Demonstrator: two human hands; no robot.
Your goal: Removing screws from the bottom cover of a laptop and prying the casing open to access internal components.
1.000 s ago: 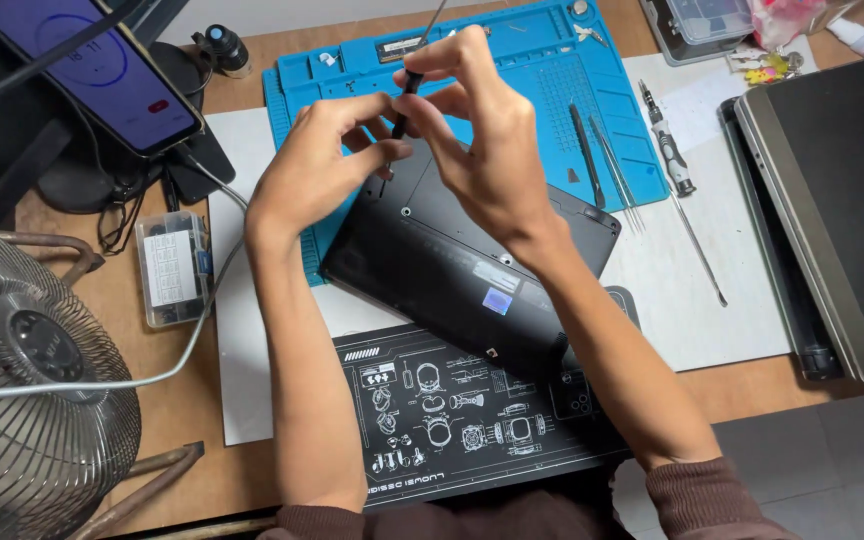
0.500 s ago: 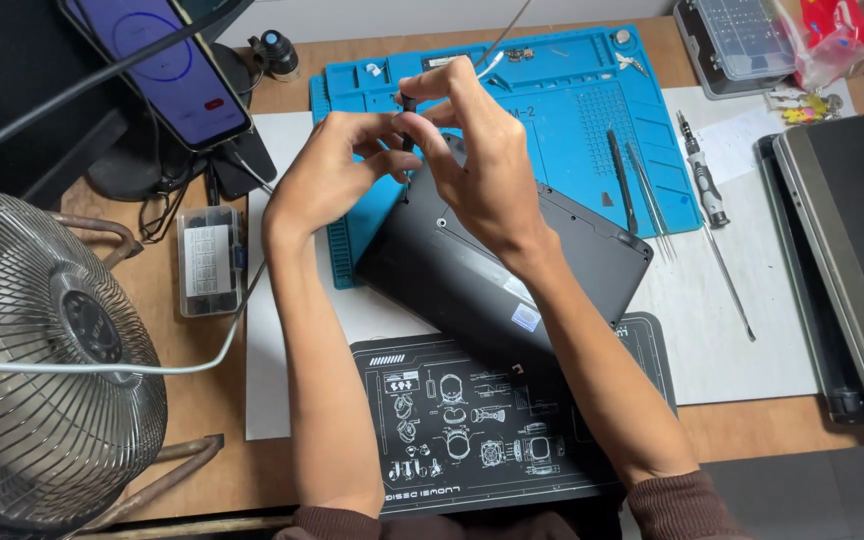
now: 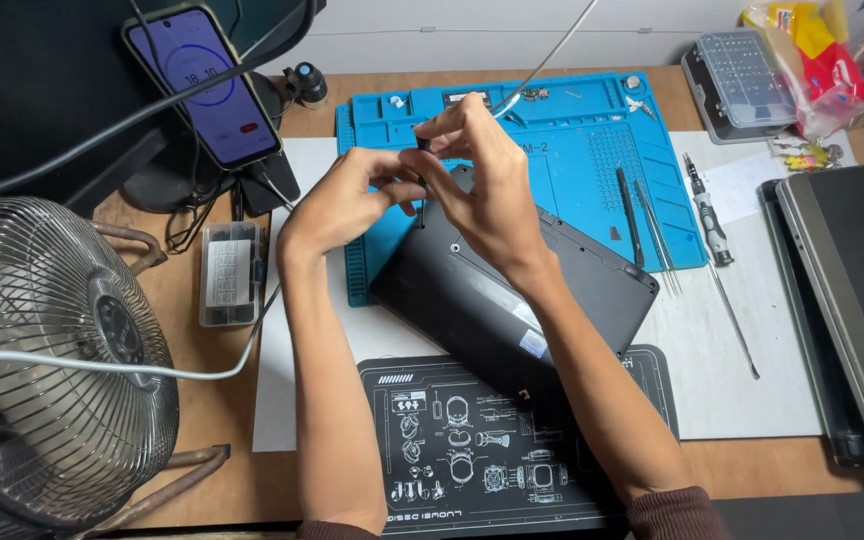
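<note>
we see both arms reach up from the bottom edge, and the two hands meet over the far corner of a black laptop [image 3: 512,300] that lies upside down on the desk. the right hand [image 3: 487,190] is curled, with its fingers pinched around the top of a thin black screwdriver [image 3: 421,178] that stands almost straight up, its tip down on the laptop's corner. the left hand [image 3: 342,205] is bent in from the side, its fingers closed lightly near the lower part of the screwdriver; we cannot tell if they really grip it, because the right hand hides part of them. the laptop sits tilted, half on a blue repair mat [image 3: 572,150] and half on a black mat with white drawings [image 3: 472,460]. on the blue mat, to the right of the hands, lie a dark pry tool [image 3: 629,215] and tweezers [image 3: 655,235]. just past the mat's right edge lies a grey screwdriver handle [image 3: 704,213]. a second laptop [image 3: 852,300] rests at the right edge of the desk, and a clear bit box [image 3: 742,80] sits at the back. on the left we see a wire fan [image 3: 52,360], a small clear parts box [image 3: 230,273] and a phone [image 3: 200,85] on a stand. a grey cable [image 3: 132,368] runs across in front of the fan.
</note>
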